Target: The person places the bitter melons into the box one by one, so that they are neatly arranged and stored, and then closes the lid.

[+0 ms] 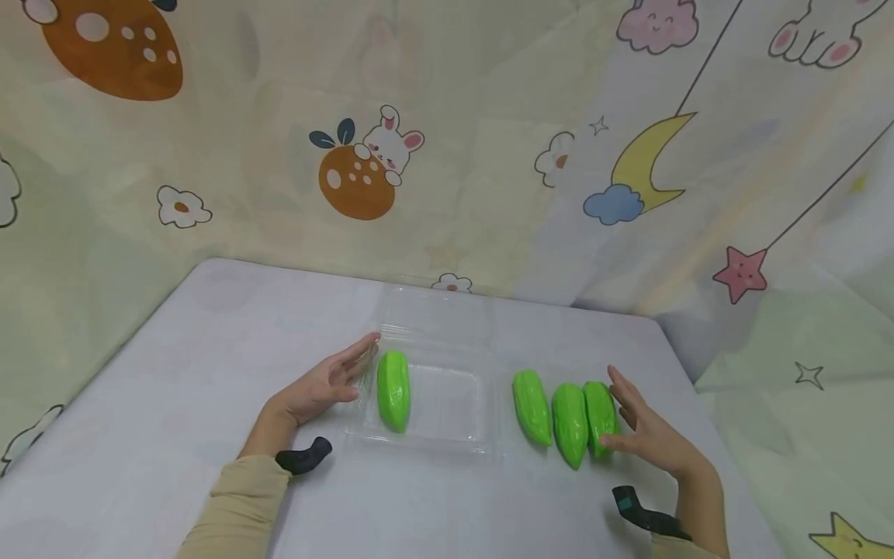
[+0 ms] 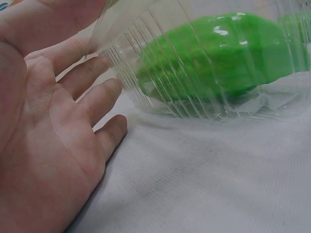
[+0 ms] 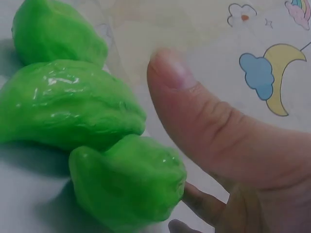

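Left sleeve point(image 1: 233, 505) lies on the person's side of the box point(image 1: 447, 404), left of it. Just beyond, the left hand point(image 1: 317, 388) is at the box's left wall, fingers straight, thumb apart, clamped on nothing; whether the fingertips press the plastic I cannot tell. Light, flat pressure should steady the box best, as its thin wall would probably buckle under a squeeze.

Inside the box, along its left wall, lies the boxed pod point(image 1: 394, 392), pointed end toward the person. The lid point(image 1: 436, 310) is folded back behind the box. Right of the box, on the table point(image 1: 433, 512), come the near pod point(image 1: 531, 407), the middle pod point(image 1: 570, 423) and the far pod point(image 1: 601, 415); the last two touch.

Rightmost, the right hand point(image 1: 656, 435) stands around the far pod's outer side, thumb and fingers apart, gripping nothing. Closing evenly about that pod's thick middle would likely hold better than pinching its glossy tip, and a straight lift should spare its neighbour a nudge.
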`<state>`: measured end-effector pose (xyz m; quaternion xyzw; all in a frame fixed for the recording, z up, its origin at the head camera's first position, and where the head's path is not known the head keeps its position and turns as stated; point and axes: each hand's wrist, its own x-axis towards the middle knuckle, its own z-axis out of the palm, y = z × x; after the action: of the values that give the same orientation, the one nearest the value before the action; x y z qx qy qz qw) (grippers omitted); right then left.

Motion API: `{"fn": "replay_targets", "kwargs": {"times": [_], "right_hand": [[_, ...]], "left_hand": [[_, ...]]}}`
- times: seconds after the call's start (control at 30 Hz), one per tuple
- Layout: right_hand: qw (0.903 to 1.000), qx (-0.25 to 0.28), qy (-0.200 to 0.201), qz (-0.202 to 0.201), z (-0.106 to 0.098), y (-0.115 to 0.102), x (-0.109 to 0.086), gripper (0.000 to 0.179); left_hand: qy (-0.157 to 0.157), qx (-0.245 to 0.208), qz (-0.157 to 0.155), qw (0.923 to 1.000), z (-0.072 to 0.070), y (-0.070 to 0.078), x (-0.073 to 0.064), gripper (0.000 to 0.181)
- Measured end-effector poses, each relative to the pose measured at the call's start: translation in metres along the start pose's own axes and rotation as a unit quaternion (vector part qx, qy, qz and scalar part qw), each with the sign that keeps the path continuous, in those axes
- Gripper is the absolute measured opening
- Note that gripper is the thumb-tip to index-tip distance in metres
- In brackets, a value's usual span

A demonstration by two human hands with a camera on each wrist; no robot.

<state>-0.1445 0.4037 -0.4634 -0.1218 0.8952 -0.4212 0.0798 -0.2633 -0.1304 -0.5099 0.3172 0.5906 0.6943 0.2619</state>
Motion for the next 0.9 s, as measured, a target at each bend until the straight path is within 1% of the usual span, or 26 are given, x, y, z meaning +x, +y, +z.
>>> {"fn": "replay_targets", "kwargs": {"times": [0.2,0.37,0.6,0.9], "right_hand": [[0.9994,0.000,-0.008,0.035,-0.001,0.004,0.000,0.109],[0.9989,0.012,-0.010,0.043,0.000,0.006,0.001,0.108],[0.9978,0.012,-0.013,0.064,0.003,0.008,0.001,0.106],[0.9978,-0.005,-0.015,0.064,0.003,0.012,0.000,0.103]], "left_hand": [[0.003,-0.006,0.000,1.0000,0.000,0.002,0.000,0.095],[0.006,-0.013,0.000,0.9999,0.001,0.005,-0.001,0.095],[0.006,-0.010,-0.003,0.9999,0.001,0.005,-0.001,0.096],[0.000,-0.015,0.003,0.9999,0.001,0.004,0.000,0.096]]}}
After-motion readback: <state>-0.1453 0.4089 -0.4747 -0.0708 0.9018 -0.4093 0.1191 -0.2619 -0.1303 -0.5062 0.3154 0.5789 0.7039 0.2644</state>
